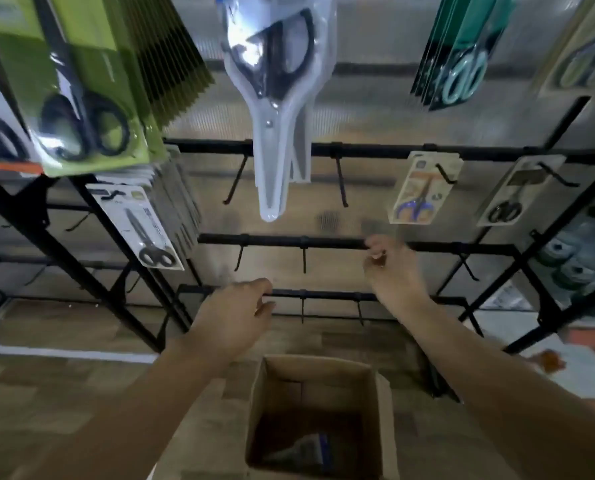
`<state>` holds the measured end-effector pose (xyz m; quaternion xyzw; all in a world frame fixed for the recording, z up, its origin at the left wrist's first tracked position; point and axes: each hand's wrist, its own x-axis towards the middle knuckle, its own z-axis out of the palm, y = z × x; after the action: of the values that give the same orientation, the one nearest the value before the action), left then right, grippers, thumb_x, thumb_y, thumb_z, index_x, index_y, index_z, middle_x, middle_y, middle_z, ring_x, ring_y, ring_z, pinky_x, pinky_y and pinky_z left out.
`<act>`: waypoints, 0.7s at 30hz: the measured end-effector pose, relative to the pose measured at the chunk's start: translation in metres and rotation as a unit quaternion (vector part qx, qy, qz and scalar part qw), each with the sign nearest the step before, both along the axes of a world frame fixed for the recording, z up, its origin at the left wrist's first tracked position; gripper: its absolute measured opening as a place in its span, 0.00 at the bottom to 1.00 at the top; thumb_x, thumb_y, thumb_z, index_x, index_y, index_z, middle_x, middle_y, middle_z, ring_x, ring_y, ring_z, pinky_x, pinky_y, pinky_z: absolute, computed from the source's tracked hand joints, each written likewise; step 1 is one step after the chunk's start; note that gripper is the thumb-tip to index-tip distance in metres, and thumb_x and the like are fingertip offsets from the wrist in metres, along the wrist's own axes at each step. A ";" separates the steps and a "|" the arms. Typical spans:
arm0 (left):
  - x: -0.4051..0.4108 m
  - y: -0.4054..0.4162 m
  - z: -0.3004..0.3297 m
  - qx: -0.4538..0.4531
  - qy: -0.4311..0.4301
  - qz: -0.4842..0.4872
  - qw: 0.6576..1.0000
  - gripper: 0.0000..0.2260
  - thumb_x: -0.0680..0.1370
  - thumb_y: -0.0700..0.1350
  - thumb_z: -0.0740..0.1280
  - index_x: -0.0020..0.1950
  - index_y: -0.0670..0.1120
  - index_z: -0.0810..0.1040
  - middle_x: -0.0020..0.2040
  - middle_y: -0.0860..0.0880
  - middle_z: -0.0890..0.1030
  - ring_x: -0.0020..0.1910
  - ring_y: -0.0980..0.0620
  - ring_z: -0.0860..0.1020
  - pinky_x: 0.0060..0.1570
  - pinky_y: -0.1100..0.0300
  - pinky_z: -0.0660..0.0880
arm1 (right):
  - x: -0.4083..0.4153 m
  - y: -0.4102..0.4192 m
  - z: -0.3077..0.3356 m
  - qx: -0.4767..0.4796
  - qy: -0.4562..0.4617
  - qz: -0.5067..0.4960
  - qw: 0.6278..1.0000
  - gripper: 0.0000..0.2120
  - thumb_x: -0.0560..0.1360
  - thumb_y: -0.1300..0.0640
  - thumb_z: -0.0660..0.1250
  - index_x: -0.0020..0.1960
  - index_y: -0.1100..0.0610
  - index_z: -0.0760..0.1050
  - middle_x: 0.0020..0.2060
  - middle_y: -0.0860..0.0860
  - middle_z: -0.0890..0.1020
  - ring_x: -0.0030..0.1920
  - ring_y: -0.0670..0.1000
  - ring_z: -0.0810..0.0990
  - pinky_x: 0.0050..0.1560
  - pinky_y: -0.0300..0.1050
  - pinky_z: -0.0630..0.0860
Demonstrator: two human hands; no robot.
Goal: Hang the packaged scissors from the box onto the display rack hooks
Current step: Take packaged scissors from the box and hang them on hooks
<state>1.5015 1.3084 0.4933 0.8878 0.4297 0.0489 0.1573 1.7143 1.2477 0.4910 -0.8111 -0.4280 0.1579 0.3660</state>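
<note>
An open cardboard box (382, 403) stands on the floor below the rack; one packaged pair of scissors (306, 450) lies at its bottom. A clear pack of black-handled scissors (275, 98) hangs top centre on the black display rack (282, 241). My left hand (235, 315) hovers with loosely curled fingers, holding nothing, near a lower bar. My right hand (389, 268) reaches up to the middle bar, fingertips pinched at the bar's hook spot; whether it holds a hook is unclear. Bare hooks (304, 259) stick out from the middle and lower bars.
Green scissor packs (81, 98) hang top left, a white stack (143, 223) below them. Teal packs (459, 53) hang top right. A small pack with blue-handled scissors (419, 192) and a grey pack (512, 194) hang on the right. The floor is wood-patterned.
</note>
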 end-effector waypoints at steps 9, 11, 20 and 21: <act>0.040 -0.014 -0.164 -0.166 0.137 0.049 0.975 0.10 0.80 0.48 0.59 0.59 0.49 0.75 0.53 0.48 0.79 0.53 0.49 0.76 0.52 0.56 0.73 | 0.058 -0.073 -0.188 -0.261 0.154 -0.003 0.953 0.05 0.77 0.60 0.63 0.49 0.52 0.71 0.42 0.50 0.76 0.41 0.49 0.74 0.40 0.41 0.69; 0.046 -0.012 -0.221 -0.187 0.137 0.044 0.972 0.10 0.79 0.46 0.61 0.58 0.46 0.76 0.55 0.47 0.77 0.56 0.47 0.75 0.56 0.56 0.71 | 0.055 -0.076 -0.249 -0.292 0.165 0.004 0.942 0.05 0.76 0.62 0.62 0.51 0.57 0.74 0.45 0.53 0.77 0.45 0.53 0.75 0.42 0.42 0.70; 0.022 -0.019 -0.593 -0.271 0.304 -0.010 0.913 0.11 0.81 0.47 0.57 0.61 0.46 0.73 0.60 0.46 0.75 0.59 0.47 0.73 0.60 0.54 0.70 | -0.015 -0.076 -0.610 -0.411 0.207 0.021 0.887 0.14 0.78 0.61 0.57 0.63 0.54 0.72 0.57 0.54 0.76 0.52 0.53 0.76 0.48 0.43 0.72; 0.017 -0.027 -0.628 -0.289 0.317 -0.013 0.903 0.11 0.81 0.47 0.57 0.60 0.46 0.72 0.60 0.46 0.75 0.58 0.47 0.74 0.59 0.54 0.71 | -0.021 -0.076 -0.643 -0.427 0.202 0.019 0.881 0.14 0.78 0.61 0.58 0.63 0.55 0.71 0.57 0.55 0.76 0.53 0.53 0.76 0.48 0.43 0.72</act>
<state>1.5188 1.2812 -0.1350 0.7774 0.4410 -0.3632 0.2631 1.6932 1.1715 -0.1522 -0.8310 -0.2517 0.4925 0.0593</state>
